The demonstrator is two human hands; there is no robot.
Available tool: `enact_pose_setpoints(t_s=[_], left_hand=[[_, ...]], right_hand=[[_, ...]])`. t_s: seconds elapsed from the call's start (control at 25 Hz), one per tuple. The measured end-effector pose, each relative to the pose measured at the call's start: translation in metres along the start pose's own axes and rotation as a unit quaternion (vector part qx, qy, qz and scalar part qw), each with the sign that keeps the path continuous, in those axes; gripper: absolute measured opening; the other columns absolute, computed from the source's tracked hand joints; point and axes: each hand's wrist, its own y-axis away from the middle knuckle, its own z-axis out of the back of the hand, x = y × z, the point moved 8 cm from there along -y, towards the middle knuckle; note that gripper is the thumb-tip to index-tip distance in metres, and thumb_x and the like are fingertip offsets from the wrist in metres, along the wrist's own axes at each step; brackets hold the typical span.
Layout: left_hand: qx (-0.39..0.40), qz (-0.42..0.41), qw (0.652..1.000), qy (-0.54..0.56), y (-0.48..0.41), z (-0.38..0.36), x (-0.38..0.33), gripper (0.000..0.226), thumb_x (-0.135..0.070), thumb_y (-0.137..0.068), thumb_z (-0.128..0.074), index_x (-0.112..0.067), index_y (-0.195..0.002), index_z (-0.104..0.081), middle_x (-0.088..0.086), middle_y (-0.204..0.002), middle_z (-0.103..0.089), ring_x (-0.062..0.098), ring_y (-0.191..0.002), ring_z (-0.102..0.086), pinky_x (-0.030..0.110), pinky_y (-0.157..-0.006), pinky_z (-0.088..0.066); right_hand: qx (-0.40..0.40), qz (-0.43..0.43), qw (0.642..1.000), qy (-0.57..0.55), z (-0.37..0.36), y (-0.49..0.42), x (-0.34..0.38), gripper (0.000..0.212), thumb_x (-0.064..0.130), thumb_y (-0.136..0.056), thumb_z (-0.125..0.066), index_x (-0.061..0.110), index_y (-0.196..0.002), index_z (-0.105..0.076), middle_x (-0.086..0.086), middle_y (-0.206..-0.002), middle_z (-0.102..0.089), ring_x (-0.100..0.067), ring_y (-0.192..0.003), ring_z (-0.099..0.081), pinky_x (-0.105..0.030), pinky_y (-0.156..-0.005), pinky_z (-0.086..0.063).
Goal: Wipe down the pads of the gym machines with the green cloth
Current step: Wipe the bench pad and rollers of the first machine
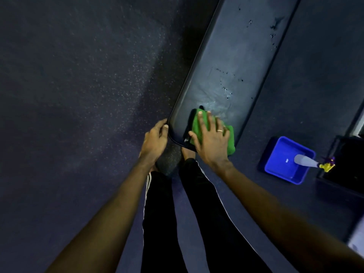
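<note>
Pressure goes through my right hand [211,138], which lies flat with fingers spread on the green cloth [230,141], pushing it against the near end of the bench pad [236,56]. That hand grasps nothing; the palm and straight fingers just pin the folded cloth to the vinyl. My left hand [155,140] is at the near left corner of the same pad, fingers curled round its rim, steadying it while I rub.

The cloth sits close to the near edge, nearer the pad's right side than its left. Just beyond it the surface looks smeared and damp, with a pale wet sheen. Farther up, dark droplets [226,89] dot the middle of the pad, and more are scattered near its far right edge, so I judge the spray is on but most of the length is not yet wiped.

By my reckoning the job is at an early stage: 1 pad is in hand, only its near end shows wiping, and the long stretch toward the far end is left. No other machine pads show here, so I cannot tell how many remain.

On the floor to the right, well apart from the pad, a blue tub [279,148] holds a spray bottle [307,160] leaning over its rim.
</note>
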Motion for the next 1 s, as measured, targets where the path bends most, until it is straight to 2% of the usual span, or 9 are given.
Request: enact_pose_setpoints(t_s=[0.08, 0.28, 0.4, 0.48, 0.52, 0.72, 0.8, 0.88, 1.0], left_hand=[[-0.001, 0.009, 1.0, 0.016, 0.0, -0.003, 0.002, 0.041, -0.032, -0.105, -0.048, -0.025, -0.145, -0.052, 0.003, -0.138, -0.063, 0.021, -0.128, -0.056, 0.028, -0.105, -0.042], [0.044, 0.008, 0.999, 0.006, -0.002, 0.001, 0.008, 0.046, -0.036, -0.101, -0.057, -0.035, -0.146, -0.048, 0.001, -0.135, -0.063, 0.02, -0.123, -0.059, 0.029, -0.103, -0.043], [0.057, 0.011, 0.998, 0.007, -0.005, 0.007, 0.009, 0.044, -0.035, -0.099, -0.061, -0.034, -0.143, -0.053, 0.0, -0.13, -0.065, 0.017, -0.118, -0.062, 0.03, -0.101, -0.048], [0.07, 0.013, 0.997, 0.019, -0.006, 0.01, 0.014, 0.041, -0.033, -0.1, -0.059, -0.033, -0.14, -0.055, -0.001, -0.13, -0.066, 0.016, -0.12, -0.062, 0.031, -0.103, -0.048], [0.073, 0.015, 0.997, 0.023, -0.005, 0.012, 0.019, 0.039, -0.033, -0.1, -0.058, -0.034, -0.14, -0.056, -0.003, -0.13, -0.067, 0.015, -0.12, -0.061, 0.032, -0.104, -0.048], [0.069, 0.015, 0.997, 0.024, -0.005, 0.019, 0.044, 0.035, -0.032, -0.103, -0.052, -0.033, -0.137, -0.058, -0.005, -0.13, -0.067, 0.017, -0.122, -0.06, 0.038, -0.105, -0.048], [0.055, 0.015, 0.998, 0.035, -0.008, 0.023, 0.05, 0.033, -0.028, -0.104, -0.051, -0.029, -0.136, -0.06, -0.001, -0.131, -0.066, 0.017, -0.122, -0.059, 0.037, -0.105, -0.048], [0.042, 0.014, 0.998, 0.048, -0.011, 0.027, 0.054, 0.033, -0.026, -0.104, -0.051, -0.028, -0.136, -0.06, -0.001, -0.132, -0.065, 0.016, -0.122, -0.059, 0.035, -0.105, -0.048], [0.042, 0.013, 0.997, 0.063, -0.008, 0.027, 0.057, 0.033, -0.026, -0.105, -0.05, -0.026, -0.136, -0.06, 0.0, -0.132, -0.065, 0.016, -0.121, -0.059, 0.028, -0.099, -0.046]], right_hand=[[0.009, 0.093, 0.995, 0.022, 0.008, -0.019, -0.009, 0.067, 0.064, -0.101, -0.028, 0.032, -0.159, -0.018, -0.007, -0.163, -0.027, -0.034, -0.142, -0.037, -0.059, -0.105, -0.038], [-0.05, -0.17, 0.983, -0.04, 0.025, -0.038, -0.027, 0.068, 0.065, -0.101, -0.022, 0.032, -0.159, -0.015, -0.014, -0.153, -0.034, -0.036, -0.136, -0.039, -0.063, -0.106, -0.036], [0.014, 0.031, 0.999, -0.01, 0.013, -0.006, 0.035, 0.08, 0.071, -0.097, -0.026, 0.024, -0.16, -0.011, -0.015, -0.155, -0.033, -0.036, -0.139, -0.033, -0.061, -0.109, -0.031], [0.013, 0.163, 0.986, 0.035, 0.019, -0.015, 0.014, 0.081, 0.072, -0.097, -0.027, 0.021, -0.159, -0.021, -0.016, -0.151, -0.04, -0.036, -0.134, -0.041, -0.059, -0.105, -0.039], [-0.001, 0.164, 0.985, 0.05, 0.023, -0.026, -0.007, 0.077, 0.07, -0.098, -0.027, 0.021, -0.158, -0.026, -0.016, -0.148, -0.043, -0.036, -0.13, -0.045, -0.057, -0.101, -0.042], [-0.082, -0.148, 0.986, -0.005, 0.041, -0.062, -0.029, 0.061, 0.058, -0.103, -0.029, 0.026, -0.155, -0.032, -0.014, -0.143, -0.044, -0.035, -0.121, -0.049, -0.051, -0.096, -0.044], [-0.077, -0.066, 0.995, 0.009, 0.036, -0.054, 0.016, 0.059, 0.057, -0.104, -0.03, 0.027, -0.155, -0.03, -0.014, -0.141, -0.045, -0.033, -0.12, -0.048, -0.051, -0.095, -0.045], [-0.052, 0.098, 0.993, 0.046, 0.025, -0.037, 0.052, 0.058, 0.056, -0.103, -0.035, 0.028, -0.153, -0.035, -0.013, -0.139, -0.049, -0.033, -0.116, -0.049, -0.049, -0.09, -0.043], [-0.025, 0.283, 0.951, 0.12, 0.024, -0.039, 0.063, 0.052, 0.053, -0.103, -0.037, 0.029, -0.148, -0.046, -0.01, -0.137, -0.053, -0.034, -0.112, -0.053, -0.048, -0.088, -0.042]])
